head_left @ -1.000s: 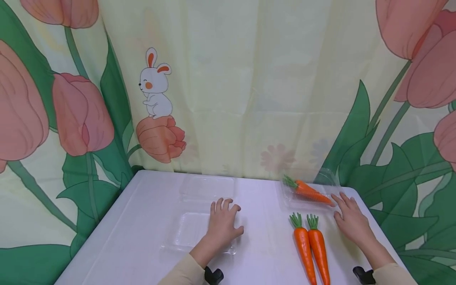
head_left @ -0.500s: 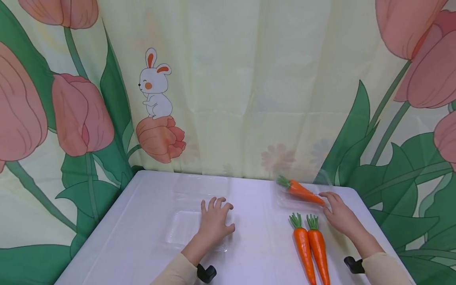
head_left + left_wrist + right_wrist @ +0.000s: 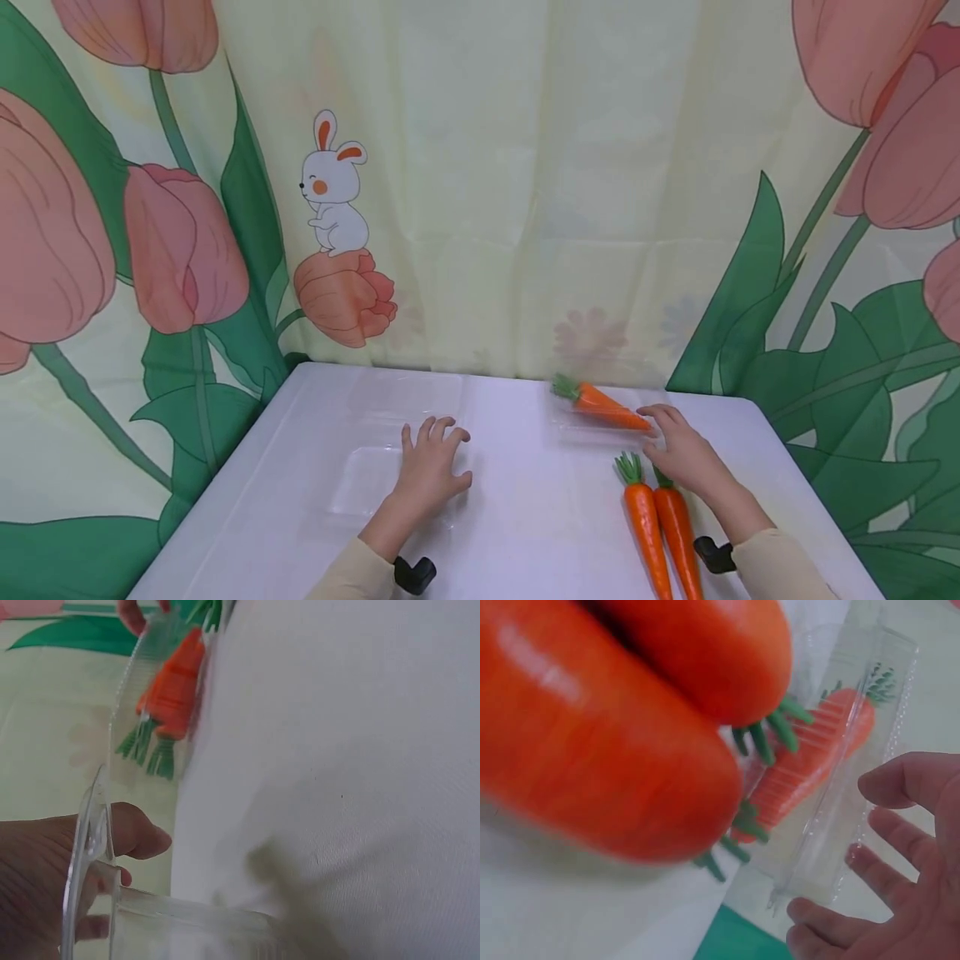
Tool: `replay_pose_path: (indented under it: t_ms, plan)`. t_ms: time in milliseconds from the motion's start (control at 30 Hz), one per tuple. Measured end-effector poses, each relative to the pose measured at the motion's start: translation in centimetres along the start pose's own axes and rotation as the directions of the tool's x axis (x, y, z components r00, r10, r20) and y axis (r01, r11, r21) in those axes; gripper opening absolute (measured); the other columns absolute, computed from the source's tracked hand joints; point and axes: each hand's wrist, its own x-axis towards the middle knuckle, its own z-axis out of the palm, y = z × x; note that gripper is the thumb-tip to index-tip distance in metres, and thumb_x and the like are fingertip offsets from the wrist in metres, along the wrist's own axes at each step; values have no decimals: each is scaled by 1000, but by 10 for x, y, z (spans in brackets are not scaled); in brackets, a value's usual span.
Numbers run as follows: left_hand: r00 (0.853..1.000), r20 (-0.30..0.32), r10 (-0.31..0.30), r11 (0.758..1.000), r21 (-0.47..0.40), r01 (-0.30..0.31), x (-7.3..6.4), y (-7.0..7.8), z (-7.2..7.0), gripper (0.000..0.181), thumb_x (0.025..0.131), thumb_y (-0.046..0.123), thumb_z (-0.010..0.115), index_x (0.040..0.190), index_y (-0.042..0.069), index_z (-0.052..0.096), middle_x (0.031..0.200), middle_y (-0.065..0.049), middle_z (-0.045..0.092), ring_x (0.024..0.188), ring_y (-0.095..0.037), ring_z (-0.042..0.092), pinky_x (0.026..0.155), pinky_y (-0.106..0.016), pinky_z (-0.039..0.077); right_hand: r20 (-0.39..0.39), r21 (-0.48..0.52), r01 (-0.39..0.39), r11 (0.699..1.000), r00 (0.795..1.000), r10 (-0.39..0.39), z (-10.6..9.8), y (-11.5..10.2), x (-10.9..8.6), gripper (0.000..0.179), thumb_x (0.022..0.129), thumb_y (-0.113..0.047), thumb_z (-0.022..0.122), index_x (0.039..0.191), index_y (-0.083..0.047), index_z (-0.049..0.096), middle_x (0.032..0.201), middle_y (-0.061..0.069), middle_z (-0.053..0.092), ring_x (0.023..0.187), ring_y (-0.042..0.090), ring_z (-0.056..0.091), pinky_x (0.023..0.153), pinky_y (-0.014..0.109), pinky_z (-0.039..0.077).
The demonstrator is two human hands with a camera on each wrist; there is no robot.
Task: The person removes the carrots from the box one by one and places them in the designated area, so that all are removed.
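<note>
My left hand (image 3: pixel 427 475) has its fingers spread and lightly bent at the right side of a clear plastic clamshell container (image 3: pixel 352 492). In the left wrist view, that container's clear wall (image 3: pixel 90 832) stands in front of the thumb (image 3: pixel 139 832). A second clear container (image 3: pixel 558 427) at the far right holds a carrot (image 3: pixel 603 407) with green tops. My right hand (image 3: pixel 690 454) lies at its right end; in the right wrist view the fingers (image 3: pixel 885 874) are extended against or close to its edge (image 3: pixel 832 885); contact is hard to tell.
Two loose carrots, a left one (image 3: pixel 645 525) and a right one (image 3: pixel 678 525), lie side by side below the right hand. The right one's top is partly hidden. Behind the white table (image 3: pixel 525 500) hangs a curtain (image 3: pixel 480 208) printed with tulips and a rabbit.
Both hands have moved left, and both clear containers have slid left with them, the carrot riding in the right one. The two loose carrots stay put; the head view shifts slightly.
</note>
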Motion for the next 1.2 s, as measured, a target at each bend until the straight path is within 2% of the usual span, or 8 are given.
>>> replay_pose_path:
  t_ms: [267,533,733,1033,1200]
  plan:
    - [1000,0,3,999,41,-3,-2,-20,-5,44,79,33,84,118,24,65,144,-8,55,140,-39,45,113,-77,23,15,9,9,1000,1000,-9,12,-26,4,54,93,-15,65,145,-7,51,152,25,39,113,41,58,96,65,52]
    - [1000,12,-19,999,37,19,-8,-40,-14,43,80,31,85,118,23,66,144,-11,56,141,-43,44,112,-78,23,-7,1,39,999,999,-39,24,-48,3,50,91,-15,66,140,-9,57,148,21,46,110,38,60,94,61,54]
    - [999,12,-39,998,45,39,-10,-54,-19,40,82,29,85,116,23,67,143,-10,56,140,-38,46,112,-79,24,-24,17,47,999,999,-47,31,-67,-3,47,90,-13,65,136,-9,61,146,20,49,109,40,60,93,62,54]
    - [995,1,-97,994,58,97,-10,-59,-25,33,84,29,84,111,19,68,139,-12,58,136,-35,50,111,-80,24,-15,26,-9,1000,1000,9,38,-92,-19,42,88,-13,68,130,-15,65,143,16,52,107,38,57,87,58,55]
    - [995,-19,-100,994,48,101,-13,-58,-25,31,84,27,84,108,17,68,137,-14,59,135,-35,51,111,-80,25,-5,-14,-24,1000,1000,24,37,-104,-27,39,86,-15,70,125,-18,68,137,13,55,95,32,58,81,53,56]
